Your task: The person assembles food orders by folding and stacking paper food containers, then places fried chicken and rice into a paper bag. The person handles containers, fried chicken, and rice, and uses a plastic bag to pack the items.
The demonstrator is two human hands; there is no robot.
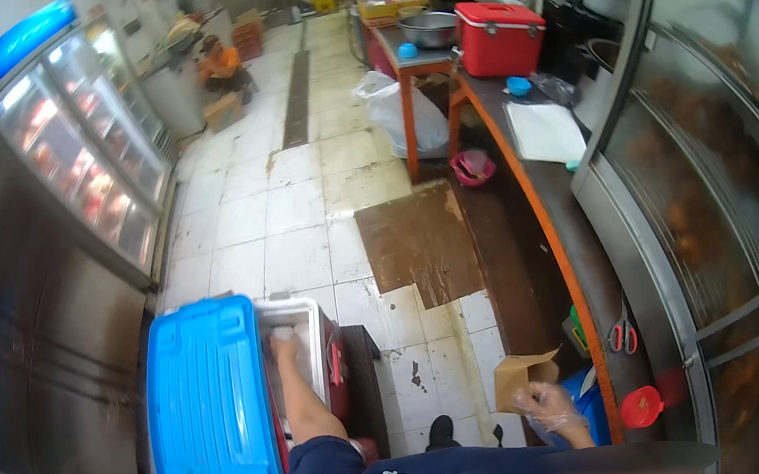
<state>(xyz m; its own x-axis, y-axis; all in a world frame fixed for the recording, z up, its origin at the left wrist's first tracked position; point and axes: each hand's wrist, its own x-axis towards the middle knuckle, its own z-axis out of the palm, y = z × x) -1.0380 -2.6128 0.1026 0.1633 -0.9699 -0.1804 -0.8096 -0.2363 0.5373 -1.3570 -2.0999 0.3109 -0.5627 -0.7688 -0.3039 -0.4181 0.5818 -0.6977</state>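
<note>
My left arm reaches down into a white-lined cooler box [312, 325], partly covered by a blue ribbed lid [210, 409]. Inside the box, near its far end, my left hand [283, 339] looks whitish and small. Its fingers and anything in them cannot be made out. On the other side, my right hand [546, 408] wears a clear plastic glove. It grips a brown paper bag [516, 375] by its near side, and the bag's mouth gapes upward.
Red-handled scissors [624, 336] and a red lid [641, 407] lie along the orange-edged counter [563, 271]. Farther up stands a red cooler [502, 37]. A glass-fronted cabinet [709, 148] borders the right, a lit display fridge [78, 138] the left. Another person [222, 65] crouches far back.
</note>
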